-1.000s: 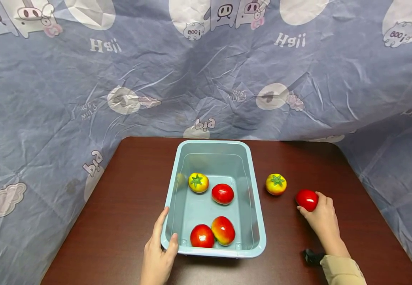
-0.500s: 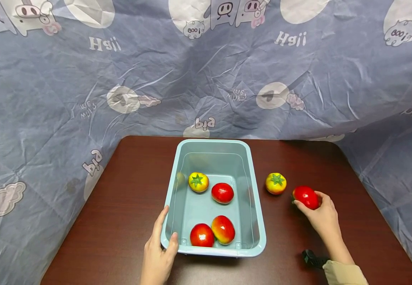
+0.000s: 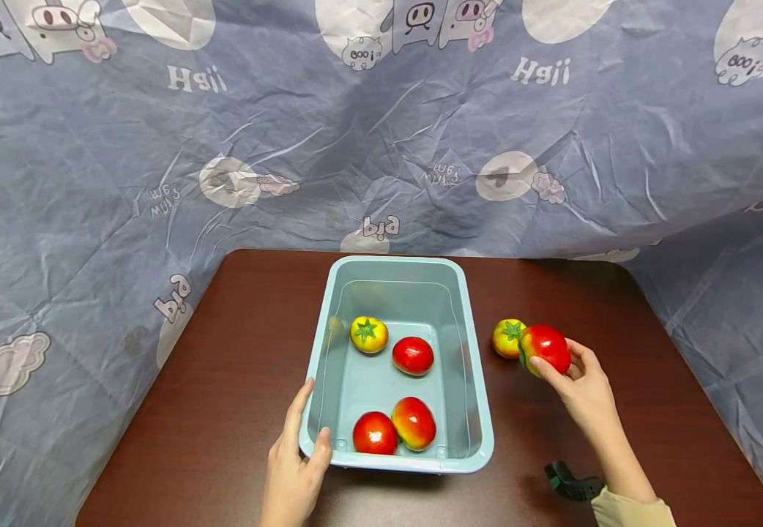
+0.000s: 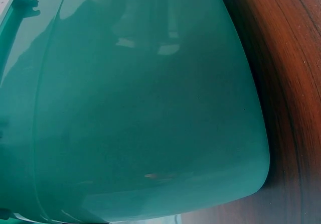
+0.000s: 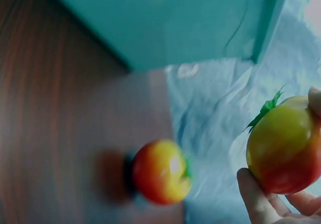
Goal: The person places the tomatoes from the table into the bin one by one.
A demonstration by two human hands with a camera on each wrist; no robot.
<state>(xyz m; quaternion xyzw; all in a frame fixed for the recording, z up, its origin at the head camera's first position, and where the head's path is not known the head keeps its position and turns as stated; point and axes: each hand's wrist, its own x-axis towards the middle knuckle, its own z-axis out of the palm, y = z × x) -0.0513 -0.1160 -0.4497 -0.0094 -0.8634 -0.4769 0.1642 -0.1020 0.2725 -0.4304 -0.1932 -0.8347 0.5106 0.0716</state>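
Observation:
In the head view, my right hand (image 3: 589,391) holds a red-and-yellow tomato (image 3: 546,348) with green leaves, raised off the table between thumb and fingers. The right wrist view shows this tomato (image 5: 283,148) pinched at its side. Another yellow-red tomato (image 3: 507,339) lies on the table, partly hidden behind the held one. My left hand (image 3: 294,468) grips the near left corner of a light blue plastic bin (image 3: 480,410), thumb over the rim. Inside the bin lie a yellow tomato (image 3: 368,334), a red one (image 3: 413,356) and two touching fruits (image 3: 414,423) near the front.
The dark brown table (image 3: 243,351) extends on both sides of the bin. A black strap-like device (image 3: 572,483) sits by my right forearm. Behind the table hangs a blue patterned cloth (image 3: 329,132). The bin's outer wall (image 4: 150,108) fills most of the left wrist view.
My right hand has lifted the red tomato from the table and carried it left, in front of the yellow-red one. The left hand and the bin have stayed in place.

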